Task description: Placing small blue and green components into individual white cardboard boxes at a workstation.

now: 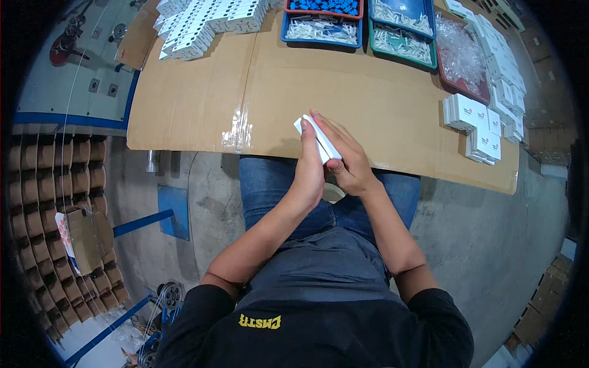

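Observation:
A small white box (327, 145) is held between both hands, above the near edge of the cardboard-covered table. A dark line runs along its length, so it may be partly open; I cannot tell. My left hand (309, 170) grips it from the left, thumb lying along its side. My right hand (351, 161) closes round it from the right, with the fingers stretched along its far side and the thumb at its near end. The palms hide much of the box.
Stacked white boxes stand at the far left (208, 23) and at the right (475, 119). Along the far edge, a blue tray (322, 44) and a green tray (405, 60) hold small white parts. A red tray (469, 91) holds clear plastic bags. Cardboard dividers (55, 184) lie left.

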A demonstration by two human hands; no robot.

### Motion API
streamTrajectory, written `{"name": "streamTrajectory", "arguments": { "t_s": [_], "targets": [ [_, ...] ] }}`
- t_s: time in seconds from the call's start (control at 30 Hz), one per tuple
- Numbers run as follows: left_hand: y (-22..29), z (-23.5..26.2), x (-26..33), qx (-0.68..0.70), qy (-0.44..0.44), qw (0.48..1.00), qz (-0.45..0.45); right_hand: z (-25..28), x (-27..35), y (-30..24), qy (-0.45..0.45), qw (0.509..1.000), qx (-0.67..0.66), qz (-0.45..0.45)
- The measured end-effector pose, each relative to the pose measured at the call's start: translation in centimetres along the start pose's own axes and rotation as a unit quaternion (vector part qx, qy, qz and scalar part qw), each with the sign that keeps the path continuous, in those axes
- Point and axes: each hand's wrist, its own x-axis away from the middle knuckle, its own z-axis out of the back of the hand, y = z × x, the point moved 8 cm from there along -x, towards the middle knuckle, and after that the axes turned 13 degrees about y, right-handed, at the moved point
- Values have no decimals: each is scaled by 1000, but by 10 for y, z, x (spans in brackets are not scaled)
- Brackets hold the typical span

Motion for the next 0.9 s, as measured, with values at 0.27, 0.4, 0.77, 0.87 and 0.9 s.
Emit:
{"name": "streamTrajectory", "arguments": {
  "t_s": [0.27,0.4,0.77,0.87,0.9],
  "targets": [
    [-11,9,-9,19,26,999,-19,0,7,2,61,998,-10,3],
    [-15,12,-12,31,39,998,-23,-2,11,6,72,997,-30,-12],
    [-9,10,-10,12,38,999,10,-5,11,20,51,991,-94,-74],
    [-8,10,-12,12,-7,1000,7,4,4,12,33,996,-75,-21],
    [-7,7,-12,24,-44,999,5,9,4,13,37,994,-101,-37]
  ]
}}
